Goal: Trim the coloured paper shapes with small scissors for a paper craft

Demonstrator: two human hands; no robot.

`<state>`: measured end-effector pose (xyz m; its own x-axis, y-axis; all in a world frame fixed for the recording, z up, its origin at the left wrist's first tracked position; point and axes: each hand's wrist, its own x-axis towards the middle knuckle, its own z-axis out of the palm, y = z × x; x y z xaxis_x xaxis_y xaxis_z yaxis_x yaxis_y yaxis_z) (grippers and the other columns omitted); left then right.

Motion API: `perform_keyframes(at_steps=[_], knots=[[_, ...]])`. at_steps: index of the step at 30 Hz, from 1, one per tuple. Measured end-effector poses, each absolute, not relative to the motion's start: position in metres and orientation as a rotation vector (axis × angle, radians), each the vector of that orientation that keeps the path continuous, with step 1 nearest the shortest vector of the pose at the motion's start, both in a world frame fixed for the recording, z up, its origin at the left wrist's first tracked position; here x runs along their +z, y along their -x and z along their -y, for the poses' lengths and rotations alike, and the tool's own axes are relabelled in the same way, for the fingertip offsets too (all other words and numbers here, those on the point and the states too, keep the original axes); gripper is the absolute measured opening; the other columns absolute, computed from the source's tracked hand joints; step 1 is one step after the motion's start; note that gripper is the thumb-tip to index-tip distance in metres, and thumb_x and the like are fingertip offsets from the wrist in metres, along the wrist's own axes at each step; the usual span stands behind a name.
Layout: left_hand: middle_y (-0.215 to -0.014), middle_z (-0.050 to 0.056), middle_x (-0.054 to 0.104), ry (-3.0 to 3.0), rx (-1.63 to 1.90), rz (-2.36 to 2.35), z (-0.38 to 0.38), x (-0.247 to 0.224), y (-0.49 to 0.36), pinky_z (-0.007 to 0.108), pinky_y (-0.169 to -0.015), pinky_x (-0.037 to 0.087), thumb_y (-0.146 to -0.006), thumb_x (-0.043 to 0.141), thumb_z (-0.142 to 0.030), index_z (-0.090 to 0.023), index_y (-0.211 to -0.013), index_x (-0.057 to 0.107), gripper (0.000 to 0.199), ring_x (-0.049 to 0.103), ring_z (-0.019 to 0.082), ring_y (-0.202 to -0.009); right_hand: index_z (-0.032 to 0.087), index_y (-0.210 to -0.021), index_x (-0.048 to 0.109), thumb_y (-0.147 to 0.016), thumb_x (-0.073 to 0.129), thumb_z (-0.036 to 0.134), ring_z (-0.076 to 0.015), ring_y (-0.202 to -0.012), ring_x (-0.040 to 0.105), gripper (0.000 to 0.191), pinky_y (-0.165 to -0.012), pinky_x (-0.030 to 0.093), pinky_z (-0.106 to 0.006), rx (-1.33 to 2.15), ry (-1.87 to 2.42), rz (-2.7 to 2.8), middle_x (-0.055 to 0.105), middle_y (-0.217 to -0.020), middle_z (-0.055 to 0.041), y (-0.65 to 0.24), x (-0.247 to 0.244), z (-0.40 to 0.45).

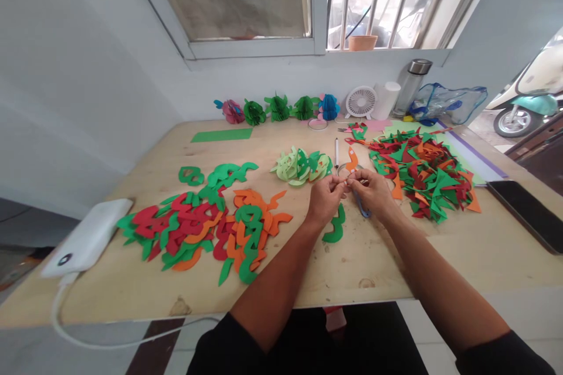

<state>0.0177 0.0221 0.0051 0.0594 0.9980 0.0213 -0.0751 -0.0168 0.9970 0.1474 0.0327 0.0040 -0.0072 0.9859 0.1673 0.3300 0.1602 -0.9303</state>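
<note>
Wooden table [360, 266] is strewn with cut sheet shapes. Left hand [326, 196] and right hand [372, 188] are brought near each other above it, fingertips pinched; what is clamped can't be told. Orange curved piece [352, 159] is seen just beyond the fingertips. Probably light, bendy, easily creased; best taken flat at its wider middle.

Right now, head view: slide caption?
Left hand and right hand meet by an orange paper piece, between cutouts and scraps.
</note>
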Motion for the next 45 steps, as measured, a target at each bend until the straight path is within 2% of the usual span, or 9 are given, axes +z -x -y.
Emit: perform_keyframes(at_steps=[4, 12, 25, 34, 40, 43, 45], knots=[[-0.058, 0.001, 0.064, -1.121, 1.209, -1.087, -0.023, 0.007, -0.018, 0.022, -0.054, 0.048, -0.072, 0.055, -0.011, -0.014, -0.067, 0.058, 0.007, 0.06, 0.01, -0.051, 0.018, -0.066, 0.059, -0.069, 0.057, 0.033, -0.0134, -0.059, 0.054, 0.015, -0.057, 0.039, -0.025, 0.889, 1.331, 1.505, 0.061, -0.063, -0.0002, -0.146, 0.008, -0.031], [-0.059, 0.002, 0.066, -1.059, 1.224, -1.094, -0.025, 0.004, -0.016, 0.02, -0.048, 0.041, -0.072, 0.057, -0.018, -0.014, -0.07, 0.057, 0.004, 0.057, 0.009, -0.046, 0.017, -0.069, 0.059, -0.069, 0.055, 0.035, -0.0123, -0.056, 0.049, 0.018, -0.052, 0.037, -0.025, 0.792, 1.391, 1.423, 0.057, -0.062, 0.0003, -0.146, 0.018, -0.027], [-0.058, 0.002, 0.065, -1.083, 1.224, -1.084, -0.027, -0.002, -0.015, 0.019, -0.044, 0.037, -0.07, 0.058, -0.026, -0.015, -0.069, 0.054, 0.012, 0.056, 0.01, -0.046, 0.018, -0.071, 0.056, -0.064, 0.061, 0.032, -0.0112, -0.053, 0.046, 0.016, -0.05, 0.036, -0.025, 0.901, 1.287, 1.354, 0.053, -0.059, 0.0027, -0.143, 0.016, -0.027], [-0.056, 0.0, 0.063, -1.026, 1.317, -1.029, -0.026, 0.002, -0.014, 0.02, -0.048, 0.039, -0.071, 0.06, -0.032, -0.016, -0.067, 0.053, 0.018, 0.056, 0.009, -0.046, 0.018, -0.071, 0.054, -0.073, 0.058, 0.042, -0.0137, -0.061, 0.054, 0.024, -0.058, 0.042, -0.026, 0.961, 1.245, 1.21, 0.06, -0.065, -0.001, -0.145, 0.02, -0.026], [-0.058, 0.001, 0.063, -1.093, 1.23, -0.997, -0.024, 0.002, -0.015, 0.02, -0.048, 0.039, -0.072, 0.059, -0.034, -0.016, -0.068, 0.055, 0.019, 0.055, 0.009, -0.047, 0.018, -0.064, 0.055, -0.073, 0.056, 0.049, -0.0101, -0.05, 0.044, 0.032, -0.048, 0.035, -0.023, 1.108, 1.229, 1.29, 0.052, -0.055, 0.0024, -0.145, 0.016, -0.026], [-0.066, 0.002, 0.065, -1.137, 1.235, -1.066, -0.024, -0.003, -0.016, 0.02, -0.049, 0.04, -0.073, 0.06, -0.035, -0.015, -0.075, 0.057, 0.019, 0.057, 0.01, -0.052, 0.018, -0.063, 0.053, -0.076, 0.053, 0.047, -0.0097, -0.047, 0.041, 0.031, -0.045, 0.032, -0.023, 0.992, 1.272, 1.401, 0.047, -0.052, 0.0036, -0.146, 0.016, -0.025], [-0.078, 0.004, 0.066, -1.195, 1.331, -1.134, -0.025, -0.006, -0.017, 0.02, -0.054, 0.043, -0.073, 0.061, -0.032, -0.016, -0.087, 0.059, 0.021, 0.061, 0.011, -0.063, 0.019, -0.063, 0.053, -0.078, 0.051, 0.043, -0.0106, -0.049, 0.042, 0.029, -0.047, 0.031, -0.023, 0.792, 1.345, 1.516, 0.048, -0.052, 0.003, -0.146, 0.015, -0.024]])
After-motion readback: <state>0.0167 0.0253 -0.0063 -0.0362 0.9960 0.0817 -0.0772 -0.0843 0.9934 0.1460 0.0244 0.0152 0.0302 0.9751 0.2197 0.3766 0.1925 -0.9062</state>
